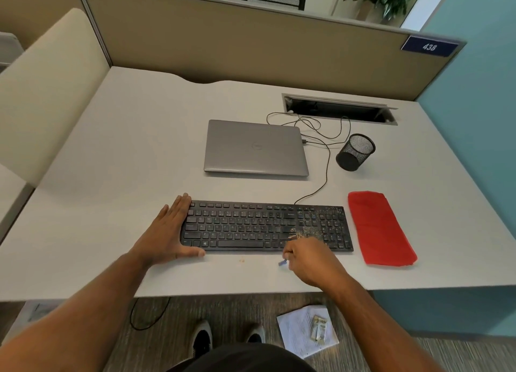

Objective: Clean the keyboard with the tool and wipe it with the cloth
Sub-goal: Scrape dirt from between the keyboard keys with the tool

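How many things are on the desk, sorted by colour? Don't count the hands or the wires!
Black: 2, the keyboard and the mesh cup
Grey: 1, the shut laptop
Red: 1, the cloth
Blue: 1, the small tool in the right hand
Total: 5

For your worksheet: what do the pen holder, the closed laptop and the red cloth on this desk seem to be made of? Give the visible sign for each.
Pen holder: probably black metal mesh; the desk shows through its wall.
Laptop: matte silver lid, metal or painted plastic; it has an even, soft sheen.
Red cloth: soft fabric, folded with creases.
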Demonstrator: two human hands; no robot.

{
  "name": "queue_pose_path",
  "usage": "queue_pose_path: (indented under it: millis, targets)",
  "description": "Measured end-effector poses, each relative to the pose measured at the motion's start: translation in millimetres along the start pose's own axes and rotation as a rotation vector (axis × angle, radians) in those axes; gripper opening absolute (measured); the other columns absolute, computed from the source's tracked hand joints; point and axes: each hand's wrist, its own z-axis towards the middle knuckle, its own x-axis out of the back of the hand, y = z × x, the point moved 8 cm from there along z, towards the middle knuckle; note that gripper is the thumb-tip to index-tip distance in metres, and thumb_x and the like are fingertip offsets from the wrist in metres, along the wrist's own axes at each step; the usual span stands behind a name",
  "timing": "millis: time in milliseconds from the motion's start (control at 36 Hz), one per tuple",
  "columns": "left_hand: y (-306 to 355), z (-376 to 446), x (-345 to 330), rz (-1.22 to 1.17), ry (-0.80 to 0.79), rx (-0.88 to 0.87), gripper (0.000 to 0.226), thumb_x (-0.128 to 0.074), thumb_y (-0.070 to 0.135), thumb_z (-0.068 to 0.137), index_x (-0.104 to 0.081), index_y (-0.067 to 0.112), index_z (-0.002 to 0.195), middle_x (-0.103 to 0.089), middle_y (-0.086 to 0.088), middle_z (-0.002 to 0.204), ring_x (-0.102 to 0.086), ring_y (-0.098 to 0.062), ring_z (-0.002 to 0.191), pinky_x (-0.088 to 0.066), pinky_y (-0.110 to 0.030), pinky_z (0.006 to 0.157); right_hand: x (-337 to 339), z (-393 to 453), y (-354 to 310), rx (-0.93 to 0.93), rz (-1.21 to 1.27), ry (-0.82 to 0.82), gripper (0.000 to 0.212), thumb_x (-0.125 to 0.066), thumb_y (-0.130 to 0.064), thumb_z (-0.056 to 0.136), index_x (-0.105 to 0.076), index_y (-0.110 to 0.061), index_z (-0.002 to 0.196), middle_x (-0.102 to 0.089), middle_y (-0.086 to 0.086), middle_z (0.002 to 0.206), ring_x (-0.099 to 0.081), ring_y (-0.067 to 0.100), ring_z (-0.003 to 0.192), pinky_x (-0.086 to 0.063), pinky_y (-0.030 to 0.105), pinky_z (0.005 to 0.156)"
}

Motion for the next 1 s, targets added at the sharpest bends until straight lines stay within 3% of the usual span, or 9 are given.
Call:
queue_pose_path:
  millis: [139,250,333,444,556,667,778,861,1000]
  targets:
    - [2,1,1,-0.010,0.004,-0.002,0.146,-0.063,0.095,0.065,0.022,0.026,0.162,0.017,0.008,0.171,0.020,-0.003,0.155,0.008,-0.034,0.128,21,-6,0,0.010,0.096,0.257,0.025,-0.050,-0.021,0.106,-0.062,-0.043,0.109,-0.062,-0.017,0.088,-0.055,0.002,0.063,-0.032,0.013,0.051]
    - [1,0,0,-0.011,0.005,0.004,0.148,-0.064,0.094,0.065,0.023,0.025,0.162,0.015,0.007,0.172,0.019,-0.004,0.156,0.009,-0.033,0.128,-2,1,2,-0.001,-0.004,0.078,0.025,-0.049,-0.014,0.104,-0.069,-0.023,0.116,-0.073,-0.003,0.103,-0.061,0.008,0.079,-0.039,0.012,0.060]
    - [-1,-1,0,-0.011,0.006,0.009,0.148,-0.064,0.095,0.064,0.023,0.025,0.162,0.014,0.006,0.172,0.019,-0.005,0.156,0.009,-0.033,0.128,-3,1,1,-0.038,0.108,0.012,0.023,-0.049,-0.018,0.105,-0.072,-0.021,0.107,-0.072,-0.004,0.093,-0.067,0.012,0.082,-0.057,0.029,0.077]
    - [-2,1,-1,-0.011,0.010,0.007,0.149,-0.064,0.095,0.063,0.022,0.025,0.162,0.013,0.006,0.172,0.018,-0.006,0.157,0.008,-0.034,0.128,21,-4,2,-0.024,0.196,0.263,0.024,-0.048,-0.025,0.106,-0.071,-0.029,0.115,-0.069,-0.011,0.091,-0.061,0.005,0.071,-0.045,0.021,0.059]
    - [-3,1,-2,-0.008,0.008,0.003,0.148,-0.064,0.095,0.063,0.023,0.026,0.162,0.013,0.005,0.173,0.018,-0.005,0.156,0.008,-0.034,0.129,2,0,5,-0.031,0.068,0.104,0.025,-0.047,-0.021,0.106,-0.070,-0.025,0.114,-0.068,-0.009,0.093,-0.064,0.009,0.078,-0.042,0.018,0.062]
    - [-3,1,-2,-0.003,0.010,0.006,0.149,-0.062,0.097,0.063,0.023,0.026,0.162,0.013,0.005,0.173,0.018,-0.005,0.156,0.008,-0.034,0.128,-6,-1,8,-0.056,0.123,-0.025,0.021,-0.050,-0.020,0.105,-0.070,-0.026,0.102,-0.072,-0.006,0.094,-0.068,0.011,0.084,-0.053,0.025,0.075]
    - [-3,2,-2,-0.009,0.010,0.005,0.148,-0.062,0.097,0.063,0.023,0.026,0.162,0.013,0.005,0.173,0.018,-0.005,0.156,0.008,-0.034,0.129,8,-6,15,-0.067,0.236,0.169,0.019,-0.050,-0.025,0.106,-0.068,-0.026,0.113,-0.072,-0.007,0.094,-0.067,0.007,0.081,-0.058,0.031,0.079]
    - [-3,0,-3,-0.005,0.007,0.002,0.148,-0.062,0.097,0.063,0.023,0.026,0.162,0.012,0.005,0.173,0.018,-0.006,0.157,0.007,-0.036,0.129,11,-9,10,-0.034,0.181,0.263,0.017,-0.049,-0.028,0.106,-0.065,-0.026,0.111,-0.071,-0.007,0.088,-0.065,0.007,0.074,-0.057,0.033,0.071]
    - [-4,2,-3,-0.009,0.014,0.003,0.149,-0.064,0.096,0.063,0.021,0.025,0.162,0.010,0.003,0.174,0.017,-0.005,0.157,0.004,-0.038,0.130,-3,-10,1,-0.008,0.091,0.157,0.012,-0.044,-0.023,0.107,-0.056,-0.024,0.106,-0.069,-0.006,0.091,-0.065,0.013,0.076,-0.057,0.040,0.070]
